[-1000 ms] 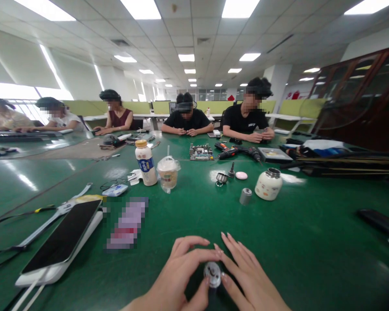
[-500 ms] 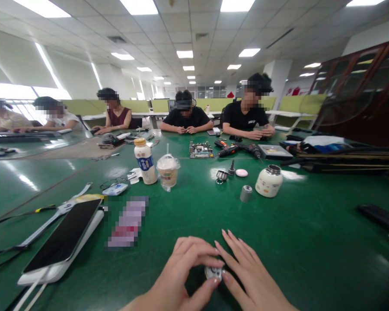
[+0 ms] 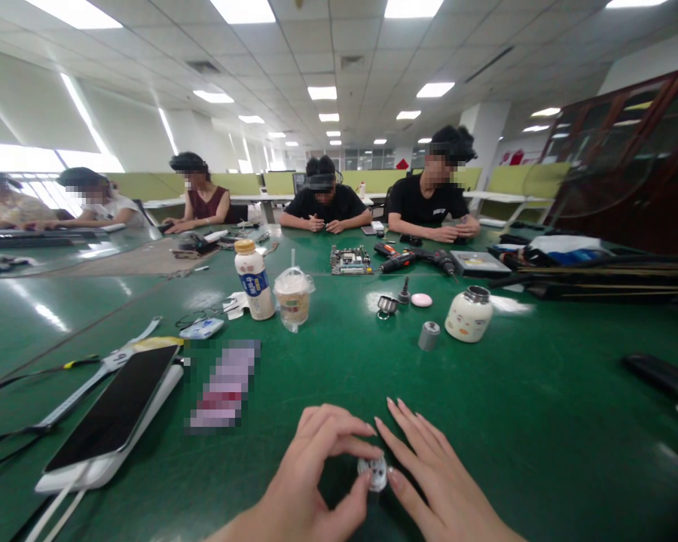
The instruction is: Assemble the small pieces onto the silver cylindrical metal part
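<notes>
A small round silver-white part (image 3: 375, 472) sits low in the view over the green table (image 3: 486, 406). My left hand (image 3: 310, 482) pinches it between thumb and curled fingers. My right hand (image 3: 435, 482) touches its right side with the thumb, its other fingers stretched out and held together. Further back stand a white jar with a face drawn on it (image 3: 468, 316), a small grey cylinder (image 3: 428, 336), a metal cap (image 3: 386, 305) and a pink disc (image 3: 421, 300).
A phone on a white power bank (image 3: 110, 418) lies at the left, with a blurred card (image 3: 224, 385) beside it. A milk bottle (image 3: 254, 280) and a wrapped drink cup (image 3: 292, 299) stand mid-table. A circuit board (image 3: 349, 262) and a power drill (image 3: 412, 262) lie further back. Several people sit opposite.
My left fingers have curled tighter round the small part and it has turned a little between both hands. The view has shifted slightly.
</notes>
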Available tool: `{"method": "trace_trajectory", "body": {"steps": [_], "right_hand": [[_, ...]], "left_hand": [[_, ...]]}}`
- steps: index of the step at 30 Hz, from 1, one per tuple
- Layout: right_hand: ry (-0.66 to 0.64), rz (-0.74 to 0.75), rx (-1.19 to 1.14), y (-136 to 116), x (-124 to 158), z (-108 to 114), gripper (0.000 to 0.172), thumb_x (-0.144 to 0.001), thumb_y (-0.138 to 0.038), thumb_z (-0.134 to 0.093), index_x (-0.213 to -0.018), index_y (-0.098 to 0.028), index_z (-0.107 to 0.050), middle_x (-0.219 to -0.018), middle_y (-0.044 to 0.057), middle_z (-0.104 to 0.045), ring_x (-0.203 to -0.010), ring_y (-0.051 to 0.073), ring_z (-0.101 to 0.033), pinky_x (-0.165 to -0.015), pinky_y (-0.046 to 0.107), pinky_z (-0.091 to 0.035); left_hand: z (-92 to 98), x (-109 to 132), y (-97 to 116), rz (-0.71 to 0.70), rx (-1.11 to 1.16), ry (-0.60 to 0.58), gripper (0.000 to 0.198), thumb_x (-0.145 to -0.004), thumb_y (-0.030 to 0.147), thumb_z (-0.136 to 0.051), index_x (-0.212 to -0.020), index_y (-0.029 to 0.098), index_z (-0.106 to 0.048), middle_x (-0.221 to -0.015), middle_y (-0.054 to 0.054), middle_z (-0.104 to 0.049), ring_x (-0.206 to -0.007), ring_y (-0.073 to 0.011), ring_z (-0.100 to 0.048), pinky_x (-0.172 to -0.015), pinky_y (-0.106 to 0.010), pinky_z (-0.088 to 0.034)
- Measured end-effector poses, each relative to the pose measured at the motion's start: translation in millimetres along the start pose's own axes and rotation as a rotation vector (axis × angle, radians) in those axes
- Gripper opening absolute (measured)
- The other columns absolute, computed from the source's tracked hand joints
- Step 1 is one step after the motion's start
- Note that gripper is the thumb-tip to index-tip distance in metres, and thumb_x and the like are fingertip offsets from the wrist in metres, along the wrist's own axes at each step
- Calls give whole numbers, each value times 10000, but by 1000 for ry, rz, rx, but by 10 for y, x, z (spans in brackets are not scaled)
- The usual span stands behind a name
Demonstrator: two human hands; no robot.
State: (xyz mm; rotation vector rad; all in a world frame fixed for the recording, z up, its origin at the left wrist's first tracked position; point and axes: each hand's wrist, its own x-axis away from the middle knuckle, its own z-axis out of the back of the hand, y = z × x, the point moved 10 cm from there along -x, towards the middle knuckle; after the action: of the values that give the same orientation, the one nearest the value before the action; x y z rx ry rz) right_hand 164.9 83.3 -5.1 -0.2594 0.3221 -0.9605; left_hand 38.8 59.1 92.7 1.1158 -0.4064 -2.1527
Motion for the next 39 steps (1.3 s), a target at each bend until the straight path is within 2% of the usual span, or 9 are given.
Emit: {"method": "trace_trajectory", "body": {"steps": [3,7,14,19,23,32,39], "right_hand": [[-19,-7,5,-3,3,-8,550,-981,-513,-391,-1472,-268,-359,-1561,87,-252,-1432,328,-257,-1115,583,-325],[4,13,-4,-10,10,0,544,-979,-503,-410,-1473,-283,-352,-1563,77,-254,-1433,318,-261,-1119,563,-331],[11,23,13,-4,5,-14,547,-981,-495,-409,-1477,-274,-344,-1559,88,-260,-1430,320,-270,-1113,565,-339],[-21,9,19,-6,-4,-21,558,-981,-512,-392,-1478,-262,-345,-1560,92,-255,-1431,324,-265,-1115,566,-335],[-7,6,3,3,-3,-13,557,-977,-510,-407,-1477,-274,-342,-1560,84,-257,-1433,321,-259,-1120,564,-327],[-16,4,-5,2,-1,-20,549,-982,-506,-397,-1479,-280,-335,-1567,83,-236,-1438,318,-243,-1123,571,-317],[-69,-19,-8,5,-17,-40,573,-982,-530,-370,-1486,-262,-321,-1571,92,-210,-1443,329,-216,-1127,589,-294]], "left_hand": [[17,-10,6,13,-34,-8,454,-710,31,-596,-1105,239,-517,-957,-20,-720,-931,-207,-598,-835,-349,-469],[11,-13,-22,16,-76,2,494,-701,50,-616,-1136,243,-483,-850,-11,-723,-834,-214,-596,-766,-356,-459],[-25,14,-64,-15,-16,36,570,-709,63,-603,-1210,250,-407,-836,-5,-739,-846,-218,-624,-808,-359,-442],[-39,18,-77,30,8,3,557,-739,21,-559,-1217,255,-395,-884,6,-744,-915,-208,-617,-862,-356,-434],[-18,17,-66,32,10,8,563,-734,32,-568,-1223,253,-398,-933,-7,-718,-915,-211,-602,-848,-362,-431],[-32,16,-95,51,-17,6,626,-686,8,-613,-1215,256,-386,-873,18,-710,-879,-204,-590,-829,-354,-419],[-34,5,-66,65,4,-29,567,-734,-1,-547,-1215,255,-388,-920,14,-719,-927,-201,-587,-865,-363,-416]]}}
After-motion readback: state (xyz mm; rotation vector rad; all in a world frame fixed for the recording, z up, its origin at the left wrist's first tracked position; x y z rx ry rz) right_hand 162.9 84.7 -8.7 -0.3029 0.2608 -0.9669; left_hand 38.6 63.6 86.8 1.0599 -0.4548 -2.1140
